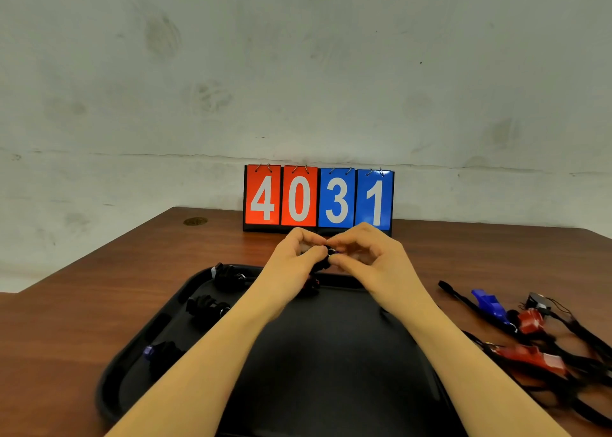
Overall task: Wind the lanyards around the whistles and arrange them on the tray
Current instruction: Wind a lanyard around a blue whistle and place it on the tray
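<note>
Left hand (299, 254) and right hand (366, 254), fingers curled, meet fingertip to fingertip, pinching between them what seems a small dark lanyard-wrapped whistle (326, 257) above the black plastic tray (331, 354).

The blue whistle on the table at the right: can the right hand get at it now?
Probably not at once. The right hand is busy pinching a small dark whistle together with the left hand. Once it lets go, the blue whistle lies uncovered on the table, nothing above it.
</note>
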